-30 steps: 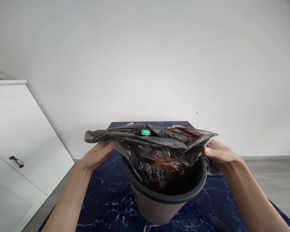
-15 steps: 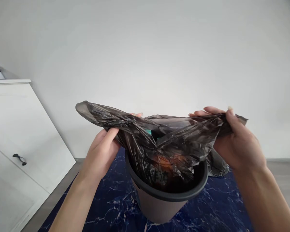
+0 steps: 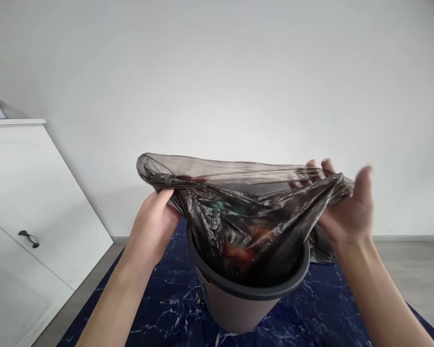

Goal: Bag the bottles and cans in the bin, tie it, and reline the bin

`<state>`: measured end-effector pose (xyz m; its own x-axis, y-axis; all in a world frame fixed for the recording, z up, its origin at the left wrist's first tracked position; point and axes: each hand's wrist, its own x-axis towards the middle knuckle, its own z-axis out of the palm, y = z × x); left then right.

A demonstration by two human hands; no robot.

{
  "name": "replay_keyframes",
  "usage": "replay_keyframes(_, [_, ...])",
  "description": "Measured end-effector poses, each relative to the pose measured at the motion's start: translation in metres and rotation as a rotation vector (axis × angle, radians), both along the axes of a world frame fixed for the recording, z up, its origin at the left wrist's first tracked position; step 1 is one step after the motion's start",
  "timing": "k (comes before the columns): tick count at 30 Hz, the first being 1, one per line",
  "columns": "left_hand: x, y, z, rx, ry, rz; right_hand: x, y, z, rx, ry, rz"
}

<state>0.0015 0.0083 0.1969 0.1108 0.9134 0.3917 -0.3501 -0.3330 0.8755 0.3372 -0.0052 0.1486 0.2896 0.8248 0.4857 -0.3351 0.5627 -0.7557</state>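
Note:
A thin, see-through black garbage bag (image 3: 238, 217) is stretched above the grey trash bin (image 3: 251, 315), its lower part inside the dark rim. Orange and green contents show dimly through the film. My left hand (image 3: 154, 224) is closed on the bag's upper left side, thumb in front and fingers behind. At the upper right, my right hand (image 3: 347, 209) is slightly blurred. Its thumb stands up away from the film, while its spread fingers reach behind and against the bag's edge.
The bin stands on a dark blue marble-patterned surface (image 3: 159, 308). Behind the bin's right side lies more dark film (image 3: 321, 246). A white cabinet (image 3: 32, 193) with a black handle stands at left, and a pale wall (image 3: 217, 86) rises behind.
My right hand has moved left and its thumb has lifted off the film. The bag's mouth has been drawn straighter across, covering the gap that showed the contents. My left hand stays nearly in place.

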Motion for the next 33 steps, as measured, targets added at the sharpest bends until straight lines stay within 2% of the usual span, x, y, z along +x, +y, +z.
replay_keyframes(3, [-0.001,0.000,0.000,-0.015,0.031,-0.009,0.011,0.007,-0.024,-0.030,-0.287,0.177])
replay_keyframes(5, [-0.003,0.001,-0.002,-0.020,0.053,-0.024,0.013,0.011,-0.035,-0.041,-0.404,0.261])
replay_keyframes(9, [-0.006,0.005,-0.004,0.012,0.067,-0.041,0.000,0.011,-0.034,-0.073,-0.404,0.325])
replay_keyframes(12, [-0.006,0.005,-0.004,0.021,0.070,-0.050,-0.015,0.008,-0.022,-0.137,-0.237,0.270])
replay_keyframes(14, [-0.006,0.005,-0.004,0.026,0.083,-0.046,-0.022,0.005,-0.012,-0.119,-0.108,0.195])
replay_keyframes(20, [-0.006,0.007,-0.005,0.029,0.004,-0.020,-0.023,-0.003,0.016,0.133,0.104,-0.028])
replay_keyframes(23, [-0.007,0.009,-0.007,0.028,-0.025,-0.024,-0.015,-0.003,0.018,0.197,0.178,-0.092])
replay_keyframes(26, [-0.007,0.012,-0.008,0.046,-0.033,-0.015,-0.001,0.001,0.001,0.177,0.117,-0.048])
replay_keyframes(30, [-0.005,0.013,-0.009,0.058,-0.027,0.005,0.025,0.015,-0.042,0.082,-0.173,0.310])
replay_keyframes(33, [-0.005,0.014,-0.009,0.045,-0.020,0.008,0.038,0.028,-0.067,-0.074,-0.422,0.453])
